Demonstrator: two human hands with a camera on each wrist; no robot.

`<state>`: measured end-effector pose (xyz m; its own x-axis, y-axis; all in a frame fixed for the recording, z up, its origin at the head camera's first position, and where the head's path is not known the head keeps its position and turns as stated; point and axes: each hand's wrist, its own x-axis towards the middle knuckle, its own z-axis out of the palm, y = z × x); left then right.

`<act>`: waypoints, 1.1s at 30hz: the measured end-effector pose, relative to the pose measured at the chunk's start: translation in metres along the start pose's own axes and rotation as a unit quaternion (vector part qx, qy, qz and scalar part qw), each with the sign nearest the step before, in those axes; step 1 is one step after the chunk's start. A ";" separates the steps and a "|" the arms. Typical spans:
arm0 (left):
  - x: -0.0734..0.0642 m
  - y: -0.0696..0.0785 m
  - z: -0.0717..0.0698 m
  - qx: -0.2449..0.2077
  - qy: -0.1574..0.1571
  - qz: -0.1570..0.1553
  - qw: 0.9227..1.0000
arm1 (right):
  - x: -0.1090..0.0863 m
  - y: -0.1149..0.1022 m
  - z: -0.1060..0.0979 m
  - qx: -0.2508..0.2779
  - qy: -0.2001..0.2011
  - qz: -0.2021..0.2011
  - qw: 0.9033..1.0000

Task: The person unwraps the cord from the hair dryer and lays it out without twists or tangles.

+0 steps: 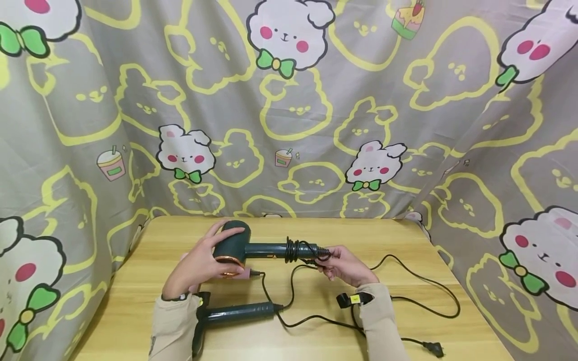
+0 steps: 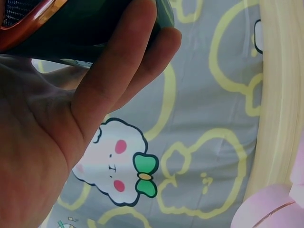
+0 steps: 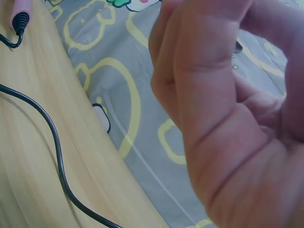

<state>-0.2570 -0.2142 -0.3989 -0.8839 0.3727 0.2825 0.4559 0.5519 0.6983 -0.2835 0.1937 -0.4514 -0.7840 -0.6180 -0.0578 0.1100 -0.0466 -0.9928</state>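
A dark green hair dryer [image 1: 236, 241] with a copper-coloured rim is held above the table, lying sideways. My left hand [image 1: 198, 260] grips its barrel, thumb on the near side and fingers over the far side; the left wrist view shows the barrel [image 2: 90, 35] against the fingers. Black cord [image 1: 292, 250] is wound in several loops round the handle. At the handle's end, my right hand [image 1: 344, 264] pinches the cord; in the right wrist view its fingers [image 3: 206, 85] are curled, and what they hold is hidden there.
A second dark green hair dryer [image 1: 239, 312] lies nearer on the wooden table [image 1: 316, 306]. A pink hair dryer [image 2: 266, 206] rests beyond it, partly hidden by the left hand. Black cords [image 1: 429, 277] trail rightward to a plug [image 1: 434, 349]. Patterned curtain [image 1: 235, 115] surrounds the table.
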 end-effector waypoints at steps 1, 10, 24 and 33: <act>0.000 0.000 0.000 -0.001 -0.001 0.000 1.000 | 0.000 0.001 -0.001 0.006 0.002 -0.005 1.000; -0.002 0.001 0.002 -0.001 -0.003 -0.008 1.000 | -0.002 0.001 -0.004 0.024 0.051 -0.016 0.998; -0.001 0.003 0.006 0.009 -0.003 0.001 1.000 | -0.006 -0.009 0.003 0.087 0.142 -0.045 0.985; 0.000 0.002 0.006 0.009 -0.006 0.004 1.000 | -0.009 -0.021 0.009 0.111 0.132 -0.079 0.982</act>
<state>-0.2558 -0.2088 -0.4011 -0.8790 0.3865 0.2791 0.4645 0.5627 0.6838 -0.2733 0.1929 -0.4289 -0.9297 -0.3661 0.0409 0.0820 -0.3138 -0.9459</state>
